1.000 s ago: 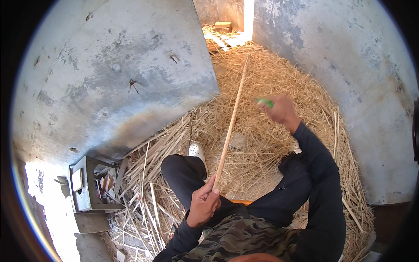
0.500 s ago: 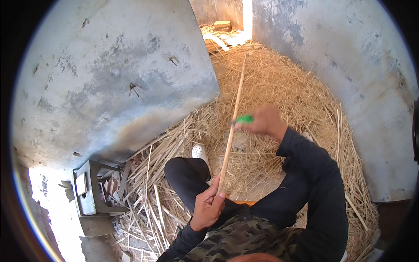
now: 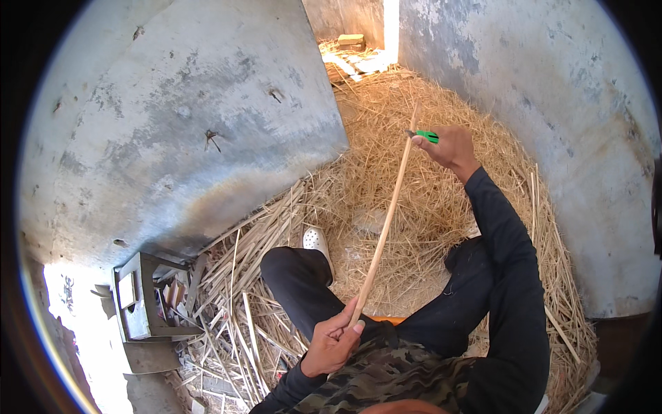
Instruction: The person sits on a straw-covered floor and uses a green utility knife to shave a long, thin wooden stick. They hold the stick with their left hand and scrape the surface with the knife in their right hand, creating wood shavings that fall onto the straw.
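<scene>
A long, pale wooden stick (image 3: 390, 214) slants away from my lap toward the far right. My left hand (image 3: 334, 341) is closed round its near end, thumb on top. Farther out, my right hand (image 3: 452, 150) grips a green-handled knife (image 3: 427, 136). The knife's short dark metal end lies against the stick near its far tip. How the blade is shaped is too small to make out.
Straw and shavings (image 3: 441, 186) cover the floor between my legs and beyond. Loose sticks (image 3: 241, 303) lie to the left beside a wooden stool (image 3: 145, 303) on its side. Grey walls (image 3: 207, 90) stand left and right. A brick (image 3: 352, 40) lies far back.
My right hand has moved outward along the stick with the knife, from about its middle toward the far tip. The stick's far end has swung right and down; my left hand keeps its hold.
</scene>
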`<state>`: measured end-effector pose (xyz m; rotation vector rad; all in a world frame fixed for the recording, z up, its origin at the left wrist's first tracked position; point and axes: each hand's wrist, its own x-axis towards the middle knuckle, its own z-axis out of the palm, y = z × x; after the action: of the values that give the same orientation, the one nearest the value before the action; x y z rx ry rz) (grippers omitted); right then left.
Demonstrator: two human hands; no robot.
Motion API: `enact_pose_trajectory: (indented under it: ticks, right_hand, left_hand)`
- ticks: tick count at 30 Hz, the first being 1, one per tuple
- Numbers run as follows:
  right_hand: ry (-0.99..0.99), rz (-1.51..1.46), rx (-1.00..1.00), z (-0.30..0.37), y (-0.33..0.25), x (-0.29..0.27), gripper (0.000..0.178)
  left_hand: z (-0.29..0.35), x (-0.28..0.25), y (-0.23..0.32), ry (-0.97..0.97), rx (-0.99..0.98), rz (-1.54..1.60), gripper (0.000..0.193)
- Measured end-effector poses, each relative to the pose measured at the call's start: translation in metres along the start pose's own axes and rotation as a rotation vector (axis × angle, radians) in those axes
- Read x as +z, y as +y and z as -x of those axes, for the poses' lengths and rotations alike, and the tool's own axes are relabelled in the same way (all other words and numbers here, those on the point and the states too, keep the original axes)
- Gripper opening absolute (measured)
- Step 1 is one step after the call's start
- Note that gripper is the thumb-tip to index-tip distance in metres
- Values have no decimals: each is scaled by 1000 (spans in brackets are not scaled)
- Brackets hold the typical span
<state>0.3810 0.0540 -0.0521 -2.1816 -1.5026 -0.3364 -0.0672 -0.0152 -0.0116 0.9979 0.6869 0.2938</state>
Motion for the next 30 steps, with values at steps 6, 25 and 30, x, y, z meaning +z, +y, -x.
enact_pose_trajectory:
  ticks: [6,25,30]
  right_hand:
    - [122,106,-51,-9,17,4,73]
    - [-199,-267,-249,33,-65,-3,69]
    - [-171,-253,-248,39,-82,-6,66]
  left_hand:
    - [-11,-1,4,-18,19,-13,52]
    - [-55,-10,16,90,96,-88,53]
    - [-43,0,17,92,179,-303,54]
